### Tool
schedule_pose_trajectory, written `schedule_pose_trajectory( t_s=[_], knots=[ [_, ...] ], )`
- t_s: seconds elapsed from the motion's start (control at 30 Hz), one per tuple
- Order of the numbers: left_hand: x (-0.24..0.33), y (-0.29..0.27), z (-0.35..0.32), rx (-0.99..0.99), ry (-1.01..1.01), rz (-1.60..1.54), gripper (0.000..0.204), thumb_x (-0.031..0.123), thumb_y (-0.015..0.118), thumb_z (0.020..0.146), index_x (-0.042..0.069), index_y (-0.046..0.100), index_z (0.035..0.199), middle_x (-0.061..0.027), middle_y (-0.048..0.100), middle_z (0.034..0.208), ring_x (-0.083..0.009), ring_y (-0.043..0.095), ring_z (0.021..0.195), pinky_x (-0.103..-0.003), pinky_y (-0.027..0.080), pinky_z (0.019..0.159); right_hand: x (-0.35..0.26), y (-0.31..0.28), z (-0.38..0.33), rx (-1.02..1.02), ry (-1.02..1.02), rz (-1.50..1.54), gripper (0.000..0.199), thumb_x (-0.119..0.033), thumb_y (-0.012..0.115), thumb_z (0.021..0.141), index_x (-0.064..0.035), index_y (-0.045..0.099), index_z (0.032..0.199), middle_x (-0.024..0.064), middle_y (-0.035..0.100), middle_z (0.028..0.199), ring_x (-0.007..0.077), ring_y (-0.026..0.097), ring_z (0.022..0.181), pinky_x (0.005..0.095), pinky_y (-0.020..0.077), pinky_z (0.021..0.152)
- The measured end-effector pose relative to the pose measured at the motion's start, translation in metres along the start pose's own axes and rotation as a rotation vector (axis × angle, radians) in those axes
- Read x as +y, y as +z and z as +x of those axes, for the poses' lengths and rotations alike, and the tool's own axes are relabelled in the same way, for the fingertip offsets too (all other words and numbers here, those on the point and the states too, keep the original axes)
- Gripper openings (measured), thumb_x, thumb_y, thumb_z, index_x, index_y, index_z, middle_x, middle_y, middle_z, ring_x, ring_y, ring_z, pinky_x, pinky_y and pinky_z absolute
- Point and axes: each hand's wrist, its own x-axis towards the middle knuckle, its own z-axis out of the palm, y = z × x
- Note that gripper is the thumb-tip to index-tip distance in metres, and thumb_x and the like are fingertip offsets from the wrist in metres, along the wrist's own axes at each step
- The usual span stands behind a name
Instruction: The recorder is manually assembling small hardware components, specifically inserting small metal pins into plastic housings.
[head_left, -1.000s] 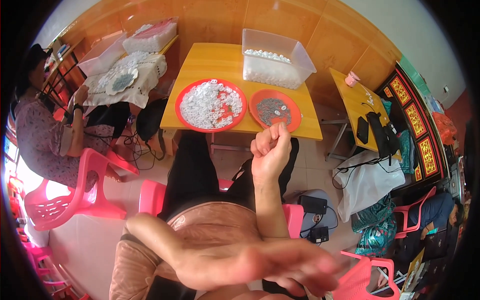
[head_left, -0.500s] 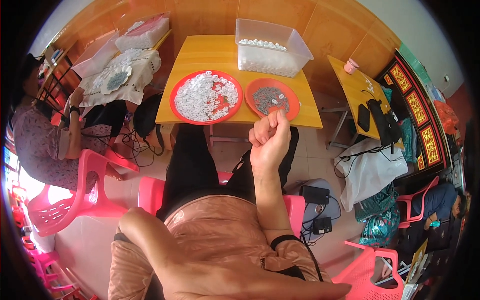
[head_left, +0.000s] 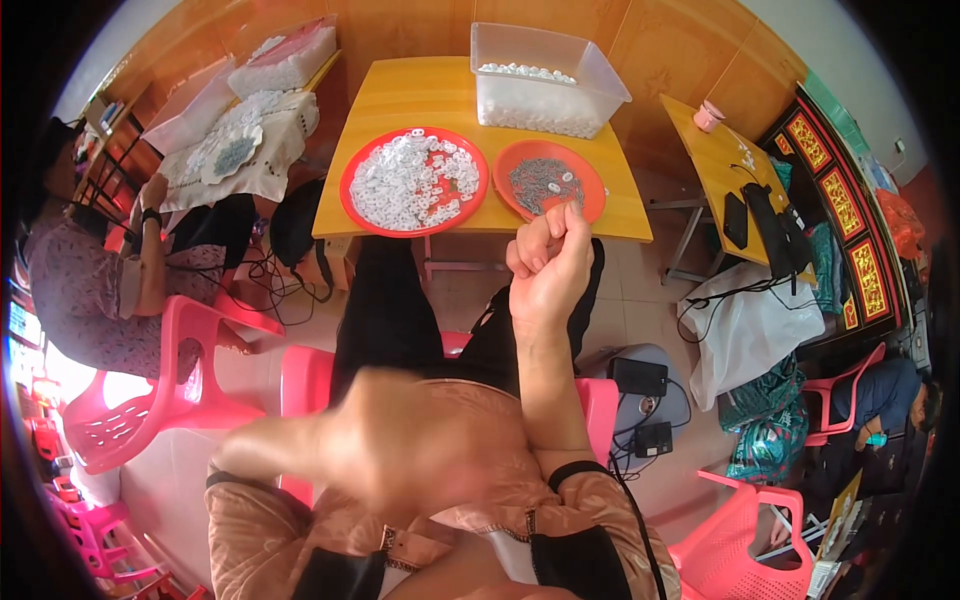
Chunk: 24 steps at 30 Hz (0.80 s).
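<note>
My right hand [head_left: 550, 258] is raised at the near edge of the yellow table [head_left: 410, 90], its fingers curled together; what they hold, if anything, is hidden. Just beyond it lies a round orange plate [head_left: 520, 150] of small grey metal pins or screws [head_left: 540, 180], with a white piece or so among them. To its left, a larger red plate [head_left: 347, 200] carries many small white plastic pieces with holes [head_left: 405, 185]. In front of my chest, my left hand [head_left: 400, 440] is smeared by motion, so its fingers cannot be made out.
A clear plastic bin [head_left: 550, 100] of white pieces stands at the table's back. At left a person [head_left: 110, 260] sits at a cloth-covered table [head_left: 285, 150], near a pink chair [head_left: 160, 390]. A second yellow table [head_left: 700, 165] and a white bag [head_left: 745, 330] are at right.
My left hand has swung from low in front of me, forward and to the left across my chest. My right hand stays closed near the orange plate. The view has shifted slightly.
</note>
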Motion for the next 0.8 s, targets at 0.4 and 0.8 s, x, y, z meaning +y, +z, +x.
schedule_pose_trajectory(
  t_s=[0.4,0.8],
  knots=[
    [-0.282,0.024,0.024,0.394,-0.668,0.559,0.016,0.025,0.067,0.078,0.011,0.070,0.084,-0.0112,0.065,0.081,-0.0285,0.063,0.076,-0.039,0.048,0.066,-0.012,-0.006,0.005,0.029,-0.042,0.001,0.033,-0.031,0.042,0.095,-0.0136,0.035,0.068,-0.0046,0.027,0.049,0.0066,0.021,0.040,0.0239,0.0153,0.038],
    [-0.294,0.047,0.051,0.174,-0.498,0.454,0.009,0.017,0.063,0.076,0.011,0.068,0.082,-0.0099,0.062,0.086,-0.0303,0.062,0.083,-0.041,0.049,0.070,-0.012,-0.009,0.005,0.026,-0.037,0.007,0.031,-0.030,0.042,0.094,-0.0131,0.036,0.069,-0.0043,0.027,0.048,0.0067,0.020,0.040,0.0237,0.0155,0.038]
  ],
)
